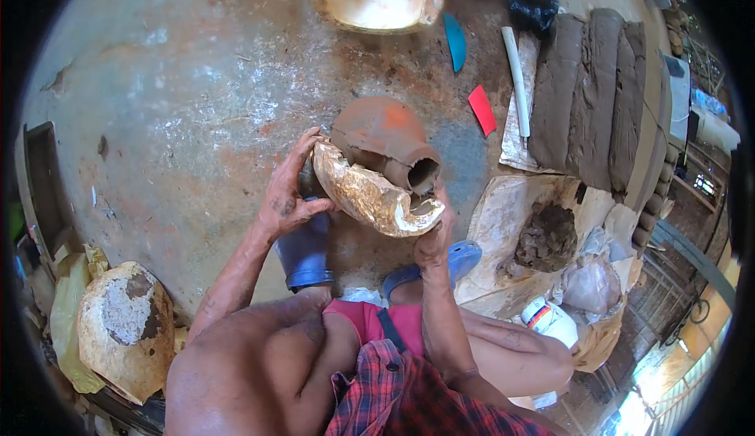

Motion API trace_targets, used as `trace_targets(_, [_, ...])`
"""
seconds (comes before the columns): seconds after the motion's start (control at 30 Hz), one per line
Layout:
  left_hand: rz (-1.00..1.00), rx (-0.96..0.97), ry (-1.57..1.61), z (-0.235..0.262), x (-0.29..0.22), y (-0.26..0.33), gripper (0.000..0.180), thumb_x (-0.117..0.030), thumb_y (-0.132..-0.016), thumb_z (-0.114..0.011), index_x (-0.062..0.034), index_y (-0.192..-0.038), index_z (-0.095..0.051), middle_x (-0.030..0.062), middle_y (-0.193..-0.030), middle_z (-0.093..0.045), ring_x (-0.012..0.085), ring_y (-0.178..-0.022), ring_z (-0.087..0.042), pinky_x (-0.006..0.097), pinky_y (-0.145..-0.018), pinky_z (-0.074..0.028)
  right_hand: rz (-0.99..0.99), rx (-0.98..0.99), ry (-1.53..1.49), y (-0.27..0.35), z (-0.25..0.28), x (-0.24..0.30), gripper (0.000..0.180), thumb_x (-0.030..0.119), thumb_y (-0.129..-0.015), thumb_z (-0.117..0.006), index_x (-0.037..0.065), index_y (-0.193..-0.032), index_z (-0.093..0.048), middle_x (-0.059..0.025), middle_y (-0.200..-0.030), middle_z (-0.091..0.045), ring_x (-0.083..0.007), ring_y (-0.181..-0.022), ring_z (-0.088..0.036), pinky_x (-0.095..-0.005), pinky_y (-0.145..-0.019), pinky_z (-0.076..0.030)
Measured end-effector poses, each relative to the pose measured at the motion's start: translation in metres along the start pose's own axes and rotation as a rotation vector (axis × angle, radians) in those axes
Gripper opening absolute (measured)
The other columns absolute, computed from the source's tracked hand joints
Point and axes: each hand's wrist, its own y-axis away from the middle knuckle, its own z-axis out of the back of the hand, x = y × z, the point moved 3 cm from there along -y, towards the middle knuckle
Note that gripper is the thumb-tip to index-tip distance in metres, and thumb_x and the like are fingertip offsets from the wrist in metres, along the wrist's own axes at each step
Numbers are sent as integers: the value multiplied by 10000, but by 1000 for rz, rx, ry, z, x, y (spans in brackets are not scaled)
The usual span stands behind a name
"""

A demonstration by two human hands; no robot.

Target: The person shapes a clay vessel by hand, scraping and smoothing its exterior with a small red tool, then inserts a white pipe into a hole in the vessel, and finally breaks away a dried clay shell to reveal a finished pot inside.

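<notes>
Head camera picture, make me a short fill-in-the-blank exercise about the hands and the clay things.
1. Both hands grip a pale mould half beside a reddish-brown clay ____.
2. The left hand holds the mould's ____ end.
3. The flat red scraper lies on the ____.
4. Grey clay slabs lie to the person's ____.

Missing words: pot; left; floor; right

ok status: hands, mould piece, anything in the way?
Left hand and right hand grip the mould shell. Shell against clay pot. Nothing blocking.
</notes>
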Motion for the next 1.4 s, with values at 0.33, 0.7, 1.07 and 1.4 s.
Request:
trace_targets(0.33, [-21,112,-260,0,-6,38,1062,-418,-689,-986,-56,-1539,-463,198,-1588,-530,420,-1449,-527,494,-1174,-464,-21,91,77,45,18,-19,1283,1018,-813,-390,-86,-1454,-520,-309,-1489,-554,-426,-1396,-562,-462,-1147,-453])
trace_targets(0.7, [-123,-34,-60,57,-58,-5,991,-458,-700,-963,23,-1483,-592,194,-1467,-657,376,-1443,-557,512,-1206,-441,253,26,216,-23,53,45,720,338,-786,-891,-16,-1373,-673,-235,-1424,-663,-386,-1398,-585,-461,-1162,-452])
trace_targets(1.07, [-520,270,-379,-3,-141,-83,1076,-262,-710,-968,-68,-1620,-426,80,-1456,-683,345,-1457,-544,602,-1263,-336,577,258,280,-76,28,75,848,344,-651,-985,71,-1400,-695,-165,-1425,-684,-375,-1388,-603,-474,-1143,-487])
trace_targets(1.4, [-456,185,-259,-9,-129,-78,1157,-261,-702,-969,-78,-1659,-344,69,-1430,-700,344,-1439,-561,591,-1261,-349,600,220,260,-74,25,65,884,398,-650,-979,76,-1419,-685,-191,-1435,-671,-367,-1352,-634,-458,-1124,-509])
